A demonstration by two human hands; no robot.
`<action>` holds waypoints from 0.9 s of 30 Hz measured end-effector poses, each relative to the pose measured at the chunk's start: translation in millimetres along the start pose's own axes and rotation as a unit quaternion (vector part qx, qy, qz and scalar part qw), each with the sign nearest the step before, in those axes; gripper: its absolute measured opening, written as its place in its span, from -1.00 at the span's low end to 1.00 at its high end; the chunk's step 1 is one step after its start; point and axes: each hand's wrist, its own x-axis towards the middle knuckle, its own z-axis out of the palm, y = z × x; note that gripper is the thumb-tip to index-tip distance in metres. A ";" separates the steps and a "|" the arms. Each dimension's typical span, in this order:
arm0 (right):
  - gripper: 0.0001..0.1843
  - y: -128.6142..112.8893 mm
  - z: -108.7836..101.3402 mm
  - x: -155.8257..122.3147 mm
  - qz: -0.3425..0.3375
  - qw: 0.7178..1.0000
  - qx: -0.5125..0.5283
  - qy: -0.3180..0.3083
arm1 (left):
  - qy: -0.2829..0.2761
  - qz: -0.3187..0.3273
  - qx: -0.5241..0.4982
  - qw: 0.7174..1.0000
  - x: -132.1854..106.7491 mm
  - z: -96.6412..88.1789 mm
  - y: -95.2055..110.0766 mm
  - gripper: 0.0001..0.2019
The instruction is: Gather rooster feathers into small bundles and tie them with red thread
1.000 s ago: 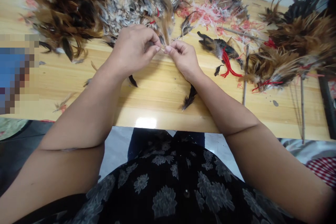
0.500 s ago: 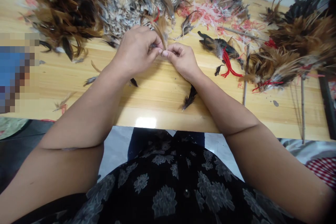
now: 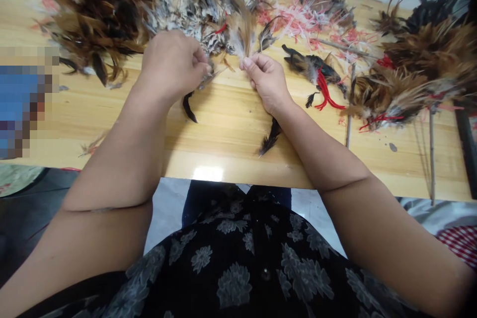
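The right hand's [image 3: 270, 79] grip is closed, thumb against forefinger, on the quill ends of a small tuft of feathers [image 3: 244, 30] that fans up and away from the person, just above the worktop [image 3: 223, 134]. The tuft is pale and downy near the pinched base, with white fluff puffing out at its left, and turns tan to light brown further up, where the plumes spread into fine, loose tips; in view those tips overlap the edge of a grey-and-white feather pile [image 3: 194, 5]. The left hand [image 3: 173, 62] is apart from the tuft, its fingers curled toward the thumb; a wispy grey feather [image 3: 210, 74] shows at the fingertips, though one cannot tell whether that grip has hold of it. A small brown feather [image 3: 226, 63] lies between the hands, a curved black feather [image 3: 190, 109] just below the left one, and a ragged black feather [image 3: 270, 139] beside the right wrist. Further out, a large brown feather pile [image 3: 100, 15] spreads at the left, pink and white shreds [image 3: 290, 17] lie beyond the right hand, and a dark feather bundle [image 3: 298, 59] with red strings [image 3: 324, 92] rests to its right.
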 end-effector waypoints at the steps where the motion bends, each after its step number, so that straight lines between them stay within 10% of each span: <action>1: -0.33 1.0 -0.1 0.4 -0.001 1.000 0.004 0.000 | -0.022 -0.010 0.010 1.000 1.8 2.1 -7.6 -0.68; 11: -0.36 2.7 0.4 2.0 0.003 1.000 0.007 0.001 | -0.092 0.118 0.085 0.985 15.8 10.0 -70.1 -0.63; 21: -0.28 -6.1 2.9 -2.6 0.008 1.000 0.007 0.017 | -0.075 0.055 -0.110 0.990 -7.6 -1.1 -7.7 -0.88; 27: -0.27 -12.7 5.4 -6.6 0.010 1.000 0.007 0.012 | -0.082 0.002 -0.332 0.940 -15.2 6.0 25.3 -0.77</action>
